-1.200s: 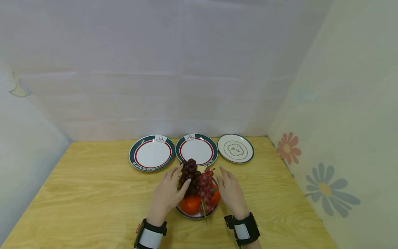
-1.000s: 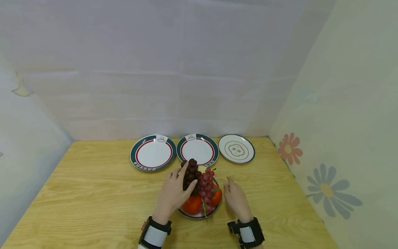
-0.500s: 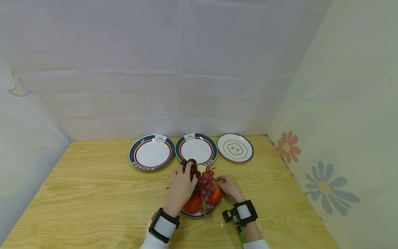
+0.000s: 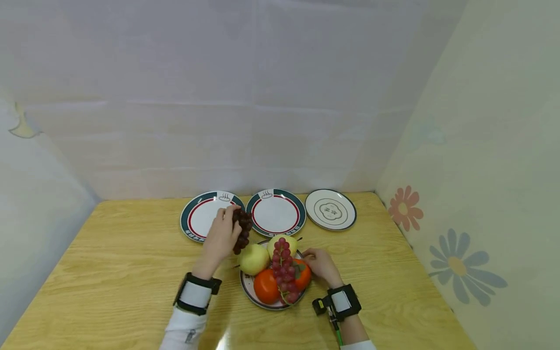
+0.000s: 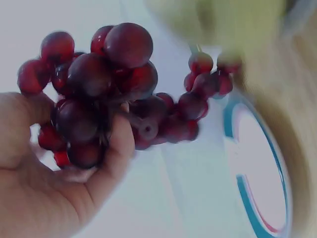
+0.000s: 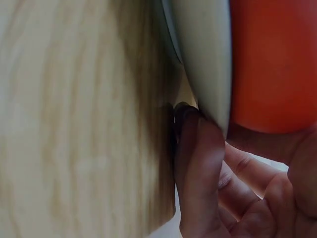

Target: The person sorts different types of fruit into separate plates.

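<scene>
My left hand [image 4: 221,234] grips a bunch of dark grapes [image 4: 243,231] above the table, overlapping the right edge of the left plate in the head view. In the left wrist view, the thumb and fingers curl round the dark grapes [image 5: 94,84], and more of the bunch hangs beyond them. My right hand [image 4: 322,264] pinches the right rim of the fruit plate [image 4: 248,284]; the right wrist view shows fingers under the rim [image 6: 208,64] beside an orange persimmon [image 6: 272,64]. On the plate lie red grapes [image 4: 283,272], two persimmons [image 4: 266,288] and two yellow-green pears [image 4: 253,260].
Along the back of the wooden table [image 4: 131,262] stand three plates: a green-rimmed left plate [image 4: 203,216], a similar middle plate [image 4: 275,211] and a smaller white plate [image 4: 331,210] at right. Pale cloth walls [image 4: 253,121] enclose the back and sides.
My left hand has lifted the dark grapes off the fruit plate and carried them left and back, uncovering a pear. My right hand has moved from beside the fruit plate to grip its rim.
</scene>
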